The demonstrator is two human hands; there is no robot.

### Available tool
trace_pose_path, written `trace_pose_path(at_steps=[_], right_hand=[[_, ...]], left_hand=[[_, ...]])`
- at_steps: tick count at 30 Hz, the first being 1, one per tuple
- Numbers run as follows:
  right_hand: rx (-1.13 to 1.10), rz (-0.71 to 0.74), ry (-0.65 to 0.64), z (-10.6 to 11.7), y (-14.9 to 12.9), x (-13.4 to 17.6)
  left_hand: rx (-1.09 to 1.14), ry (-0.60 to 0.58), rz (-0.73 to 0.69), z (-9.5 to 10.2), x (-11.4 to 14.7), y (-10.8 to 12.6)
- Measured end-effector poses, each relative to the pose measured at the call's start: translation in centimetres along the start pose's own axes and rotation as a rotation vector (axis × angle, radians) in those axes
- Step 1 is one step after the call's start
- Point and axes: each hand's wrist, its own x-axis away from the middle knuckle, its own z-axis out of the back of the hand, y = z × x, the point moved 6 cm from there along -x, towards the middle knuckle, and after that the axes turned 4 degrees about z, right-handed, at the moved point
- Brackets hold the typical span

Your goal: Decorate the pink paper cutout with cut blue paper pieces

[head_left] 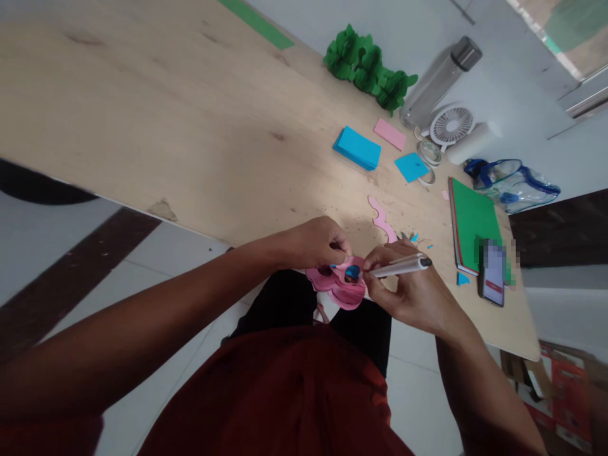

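Observation:
At the table's front edge, above my lap, is a pink paper cut-out (349, 296) with rounded lobes and several layers. A bit of shiny blue (352, 273) shows in its opening. My left hand (325, 246) pinches the cut-out's upper edge between thumb and fingers. Closed around a white pen (401, 265), my right hand (403, 282) has its fingertips at the cut-out's right side. The pen's dark end points right, and its other end is hidden by my fingers. A wavy pink paper strip (380, 218) lies just beyond my hands.
Blue paper stack (357, 149), pink paper (390, 133) and tape rolls (429, 152) lie farther back. Green paper foliage (368, 66), a bottle (439, 82) and a small fan (452, 124) stand by the wall. At right are a green book (475, 218), a phone (493, 278) and a clear pouch (517, 187).

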Motion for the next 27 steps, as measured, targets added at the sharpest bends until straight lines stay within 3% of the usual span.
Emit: trace_pose_path(at_steps=[5, 11, 17, 24, 27], right_hand=[[0.037, -0.019, 0.043, 0.47, 0.2, -0.14], [-0.005, -0.012, -0.01, -0.04, -0.04, -0.23], [0.019, -0.001, 0.029, 0.43, 0.07, -0.33], [0.006, 0.002, -0.046, 0.01, -0.13, -0.83], [-0.007, 0.005, -0.004, 0.64, -0.11, -0.81]], left_hand=[[0.006, -0.013, -0.011, 0.02, 0.09, 0.11], [-0.007, -0.011, 0.002, 0.04, -0.03, -0.11], [-0.001, -0.013, -0.022, 0.05, 0.0, 0.06], [-0.033, 0.005, -0.023, 0.05, -0.07, 0.03], [-0.011, 0.005, -0.023, 0.07, -0.03, 0.02]])
